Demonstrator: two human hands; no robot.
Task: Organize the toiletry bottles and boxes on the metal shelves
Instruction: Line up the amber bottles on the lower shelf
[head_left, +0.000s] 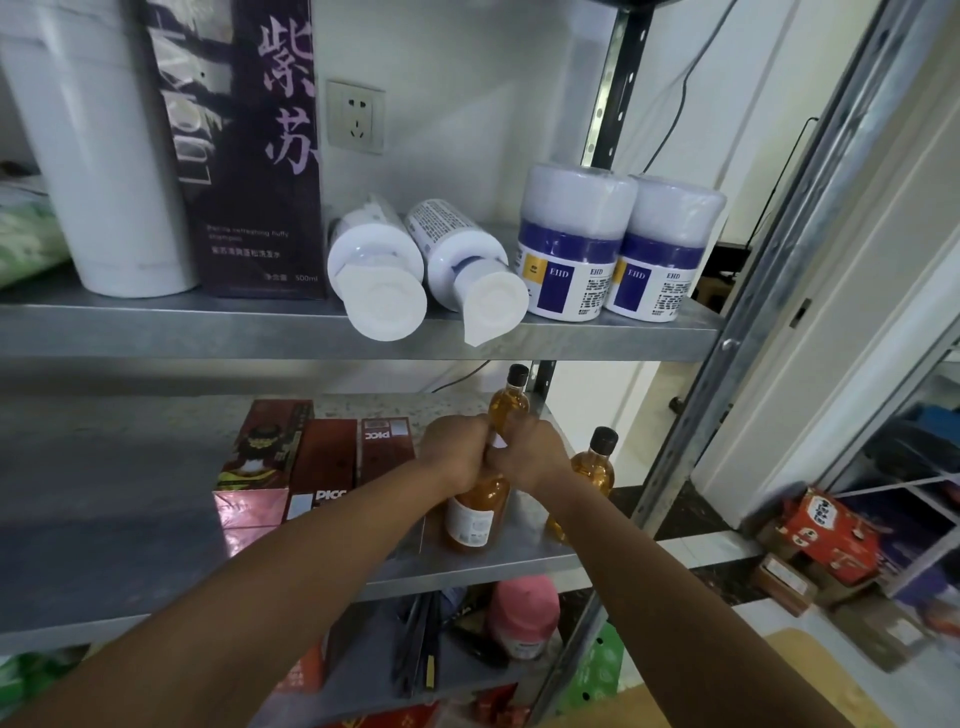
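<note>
Both arms extended, left hand (453, 457) and right hand (531, 457) meet, fingers curled.

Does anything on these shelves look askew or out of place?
Yes: two white bottles lie on their sides on the upper shelf, caps poking past its front edge, while the EHD jars beside them stand upright.

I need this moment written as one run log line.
left hand | right hand | both grip amber white-labelled bottle | on middle metal shelf

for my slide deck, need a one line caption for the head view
Left hand and right hand grip an amber bottle on the middle shelf beside red boxes.
</note>
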